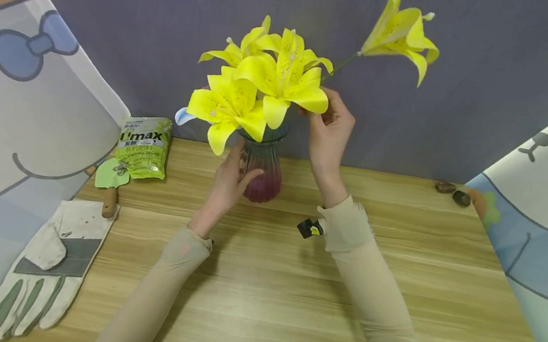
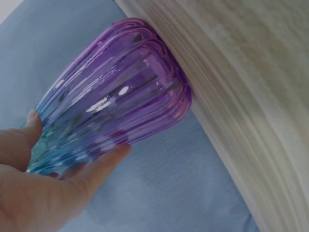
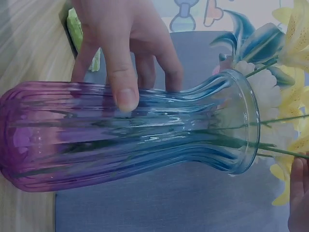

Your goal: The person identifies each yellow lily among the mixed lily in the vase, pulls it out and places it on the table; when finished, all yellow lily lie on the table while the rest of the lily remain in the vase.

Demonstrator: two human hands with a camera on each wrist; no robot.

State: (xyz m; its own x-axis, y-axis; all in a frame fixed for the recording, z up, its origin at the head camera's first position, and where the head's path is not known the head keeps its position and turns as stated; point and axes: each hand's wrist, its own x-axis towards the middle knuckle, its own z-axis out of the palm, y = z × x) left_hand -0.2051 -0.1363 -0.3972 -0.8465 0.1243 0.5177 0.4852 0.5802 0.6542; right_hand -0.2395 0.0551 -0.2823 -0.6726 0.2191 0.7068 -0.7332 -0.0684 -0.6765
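A ribbed glass vase (image 1: 262, 184), purple at the base and blue towards its flared mouth, stands upright on the table. My left hand (image 1: 229, 180) grips its side, with thumb and fingers around the glass (image 2: 125, 82). Several yellow lilies (image 1: 284, 79) fill the mouth, their green stems showing through the vase (image 3: 145, 130). At the mouth's right, my right hand (image 1: 331, 135) pinches the thin stem of another lily (image 1: 398, 35), which leans out to the upper right. Petals hide some of these fingertips. A blue flower (image 3: 260, 46) and a white one (image 3: 258, 77) show behind the vase mouth.
To the left lie a green Umax bag (image 1: 143, 150), a small trowel (image 1: 110, 200) with a green blade, and a white-and-grey work glove (image 1: 44, 274). Two dark stones (image 1: 461, 198) sit at the back right. A purple-grey wall (image 1: 167, 40) rises close behind the vase.
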